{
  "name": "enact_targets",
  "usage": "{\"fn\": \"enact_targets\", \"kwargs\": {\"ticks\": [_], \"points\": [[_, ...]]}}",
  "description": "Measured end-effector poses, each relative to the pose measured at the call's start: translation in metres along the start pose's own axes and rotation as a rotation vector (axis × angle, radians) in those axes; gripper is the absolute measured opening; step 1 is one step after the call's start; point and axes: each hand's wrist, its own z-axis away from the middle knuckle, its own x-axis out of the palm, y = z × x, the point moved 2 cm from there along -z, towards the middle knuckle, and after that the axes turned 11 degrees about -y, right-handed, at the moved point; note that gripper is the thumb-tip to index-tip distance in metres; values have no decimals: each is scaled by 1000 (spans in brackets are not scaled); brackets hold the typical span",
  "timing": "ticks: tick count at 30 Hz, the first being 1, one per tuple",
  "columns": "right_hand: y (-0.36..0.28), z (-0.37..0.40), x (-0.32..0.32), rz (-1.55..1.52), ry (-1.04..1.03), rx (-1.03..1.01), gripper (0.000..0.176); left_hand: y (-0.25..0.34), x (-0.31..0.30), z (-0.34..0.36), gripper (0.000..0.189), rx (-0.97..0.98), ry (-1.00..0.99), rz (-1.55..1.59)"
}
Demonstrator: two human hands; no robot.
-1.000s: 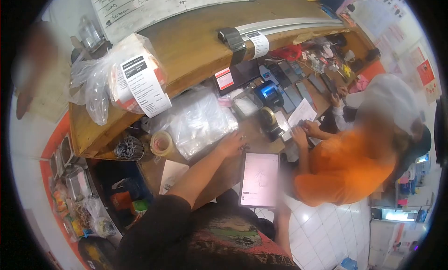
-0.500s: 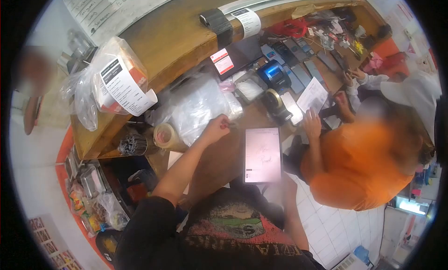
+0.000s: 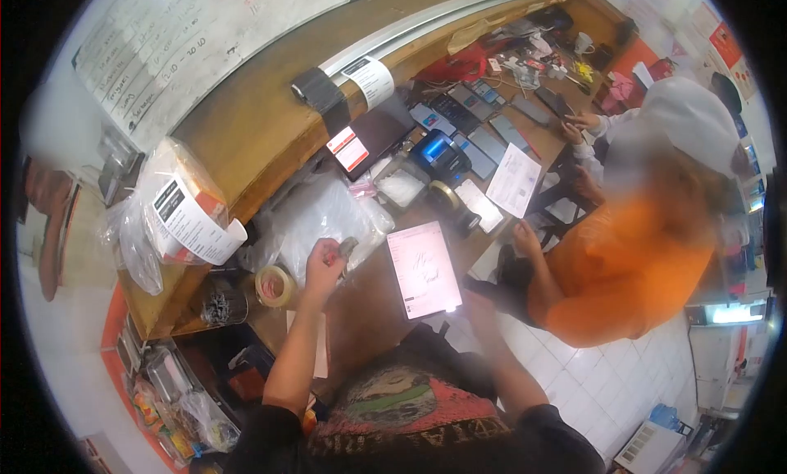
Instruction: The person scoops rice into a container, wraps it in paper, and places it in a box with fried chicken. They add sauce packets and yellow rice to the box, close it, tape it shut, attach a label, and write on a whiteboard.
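My left hand is closed around a small greyish thing whose kind I cannot make out, with a bit of red showing at the fingers. It is over the front of the desk, beside the clear plastic bags. A tablet with a lit pinkish screen and handwriting on it is in front of my body. My right hand, blurred, holds it at the lower right corner; the fingers are partly hidden.
Left of my left hand lies a tape roll. A bagged container with a long receipt stands on the ledge. Near the blue-lit printer lie several phones. At right, a person in orange sits by a paper.
My left hand has lifted off the plastic bags and turned up, showing the small greyish thing. The tablet has tilted. The person in orange has lowered a hand from the paper. My view has shifted.
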Motion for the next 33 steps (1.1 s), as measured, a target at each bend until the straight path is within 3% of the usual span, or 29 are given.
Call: {"fn": "enact_targets", "kwargs": {"ticks": [2, 4, 10, 13, 16, 18, 19, 22, 23, 26, 27, 28, 30, 31, 33], "points": [[5, -8, -2, -62, 32, 39, 45, 0, 8, 6, 28, 32, -10, 8], [9, -20, 2, -404, 77, 125, 45, 1, 17, 10, 28, 80, -20, 42], [16, -38, 0, -438, 18, 169, 40, 0, 37, 22, 29, -4, -98, 162], [8, -37, -6, -167, 114, 278, 38, -8, 44, 29, 29, -43, -127, 135], [-24, -40, 5, 435, 360, -31, 38, -9, 53, 31, 31, -64, -214, 16], [-77, -43, 48, 104, 63, -196, 44, 5, 64, 32, 32, -61, -305, -46], [-109, -39, 76, -128, -80, -189, 50, 25, 72, 29, 34, -28, -361, 18], [-155, -52, 134, -660, -412, -195, 62, 59, 95, 0, 35, -36, -313, -227], [-162, -68, 144, -738, -267, -209, 51, 81, 100, -8, 48, -8, -213, -223], [-181, -128, 136, -1040, -211, -146, 38, 151, 102, -5, 65, 330, -6, -860], [-195, -146, 125, -1163, -186, -33, 25, 161, 94, -2, 77, 371, 3, -790], [-207, -171, 113, -1189, -242, -105, 23, 165, 84, 5, 74, 379, 4, -722], [-233, -233, 85, -1191, -150, -286, 22, 158, 61, 29, 68, 393, 3, -590], [-241, -268, 64, -1157, -330, -407, 23, 138, 47, 43, 60, 310, -2, -543], [-279, -318, 41, -1217, -127, -368, 21, 99, 27, 81, 39, 209, 65, -427]]}}
